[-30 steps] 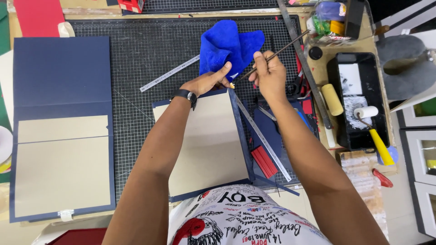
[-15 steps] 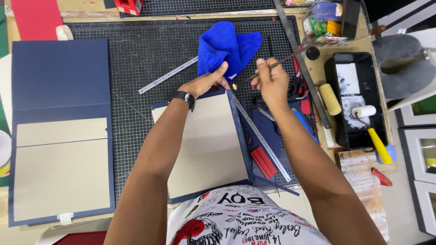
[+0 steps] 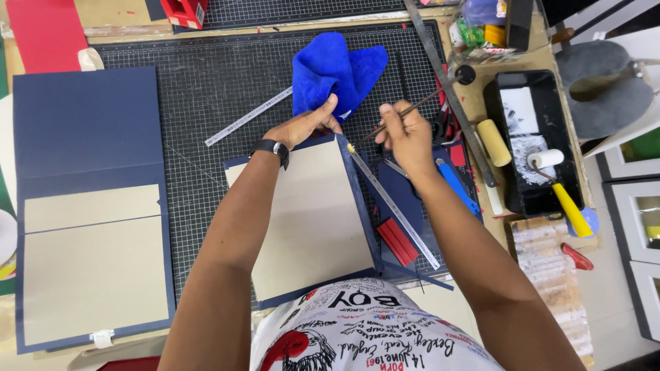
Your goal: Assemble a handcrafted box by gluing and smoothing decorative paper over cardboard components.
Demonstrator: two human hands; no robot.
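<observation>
My left hand (image 3: pixel 306 126), with a black watch on the wrist, presses on the far right corner of a beige board (image 3: pixel 309 220) wrapped in navy paper. Around a thin brush (image 3: pixel 405 113) my right hand (image 3: pixel 405 134) is closed, and the brush tip touches that same corner at the folded navy edge (image 3: pixel 357 199). A steel ruler (image 3: pixel 395 206) lies slanted just right of the board. A blue cloth (image 3: pixel 333 72) sits right beyond my left hand.
A second, larger navy cover with beige boards (image 3: pixel 89 206) lies at the left on the black cutting mat (image 3: pixel 206 82). At the right stand a black tray (image 3: pixel 526 137) with a roller (image 3: pixel 560 192), a blue knife (image 3: pixel 457 187), a red tool (image 3: pixel 399 240) and a long metal straightedge (image 3: pixel 447 89).
My right hand and the brush have moved slightly left and nearer, so the tip now meets the board's corner. The view has shifted a little; the left hand stays on the corner.
</observation>
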